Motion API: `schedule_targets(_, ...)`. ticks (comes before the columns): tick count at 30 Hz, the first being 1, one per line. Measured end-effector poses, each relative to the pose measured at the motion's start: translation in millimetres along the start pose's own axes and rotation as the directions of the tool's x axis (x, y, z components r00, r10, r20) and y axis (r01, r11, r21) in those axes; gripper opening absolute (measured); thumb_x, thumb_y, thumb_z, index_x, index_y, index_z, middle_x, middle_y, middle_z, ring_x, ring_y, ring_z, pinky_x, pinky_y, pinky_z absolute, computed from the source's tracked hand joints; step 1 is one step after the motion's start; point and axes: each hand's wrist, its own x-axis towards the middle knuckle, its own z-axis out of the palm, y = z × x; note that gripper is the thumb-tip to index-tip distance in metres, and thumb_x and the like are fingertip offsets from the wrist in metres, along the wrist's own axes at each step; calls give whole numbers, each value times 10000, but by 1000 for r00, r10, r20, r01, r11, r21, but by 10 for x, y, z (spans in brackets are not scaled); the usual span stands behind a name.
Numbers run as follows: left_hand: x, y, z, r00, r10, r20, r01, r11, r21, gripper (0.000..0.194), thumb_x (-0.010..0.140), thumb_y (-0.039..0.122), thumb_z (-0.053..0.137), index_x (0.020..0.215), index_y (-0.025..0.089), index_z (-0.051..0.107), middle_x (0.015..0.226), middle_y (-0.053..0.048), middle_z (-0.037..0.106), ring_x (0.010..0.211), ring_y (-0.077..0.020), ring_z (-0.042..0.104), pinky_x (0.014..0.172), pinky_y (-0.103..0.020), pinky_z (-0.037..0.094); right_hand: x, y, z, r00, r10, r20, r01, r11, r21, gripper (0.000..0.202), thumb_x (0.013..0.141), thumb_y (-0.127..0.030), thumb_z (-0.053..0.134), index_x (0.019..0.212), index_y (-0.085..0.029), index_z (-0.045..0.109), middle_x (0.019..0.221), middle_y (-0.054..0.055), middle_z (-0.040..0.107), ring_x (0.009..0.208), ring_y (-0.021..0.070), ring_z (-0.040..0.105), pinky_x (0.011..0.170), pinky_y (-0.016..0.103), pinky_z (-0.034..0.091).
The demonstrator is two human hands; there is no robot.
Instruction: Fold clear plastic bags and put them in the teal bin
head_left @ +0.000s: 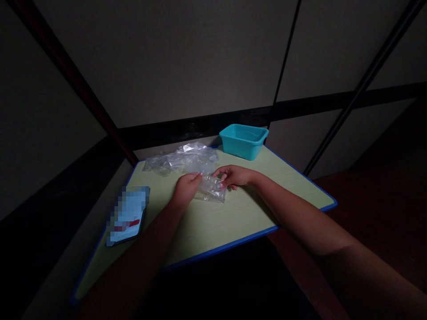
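A clear plastic bag [211, 190] is held between both hands over the middle of the pale green table [200, 235]. My left hand [187, 187] pinches its left upper edge between thumb and fingers. At the right side of the bag, my right hand [232, 176] grips it with thumb and bent fingers. Just behind the hands lies a crumpled heap of clear plastic bags [183, 159], spread toward the table's back left.
A turquoise plastic basin [243, 143] stands at the table's back edge, right of the heap. On the left side lies a flat device with a lit, pixelated surface [128, 215]. A panelled wall [200, 62] rises behind the blue-edged table.
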Motion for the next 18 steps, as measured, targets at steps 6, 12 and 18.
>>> schedule_targets(6, 38, -57, -77, 998, 34, -54, -27, 992, 125, 290, 693, 435, 488, 607, 176, 586, 689, -9, 601, 763, -175, 560, 721, -255, 417, -18, -32, 29, 999, 12, -31, -13, 999, -39, 543, 620, -266, 739, 1077, -123, 485, 537, -79, 576, 314, 26, 407, 320, 144, 318)
schedule_targets(12, -7, 51, -131, 994, 103, -40, -73, 885, 460, 256, 757, 360, 463, 570, 196, 524, 682, -1, 590, 801, -169, 544, 839, -290, 364, -28, -59, 60, 998, 42, -47, -48, 990, -131, 498, 632, -217, 726, 1067, -125, 503, 574, -71, 556, 350, 32, 447, 338, 142, 345)
schedule_targets(18, -19, 72, -182, 996, 87, -15, -56, 750, 659, 221, 798, 333, 459, 656, 198, 560, 770, -38, 625, 878, -192, 547, 888, -316, 339, -35, -73, 99, 996, -34, -87, 17, 982, -189, 420, 765, -222, 594, 1162, -150, 477, 569, -77, 525, 341, 37, 440, 334, 144, 341)
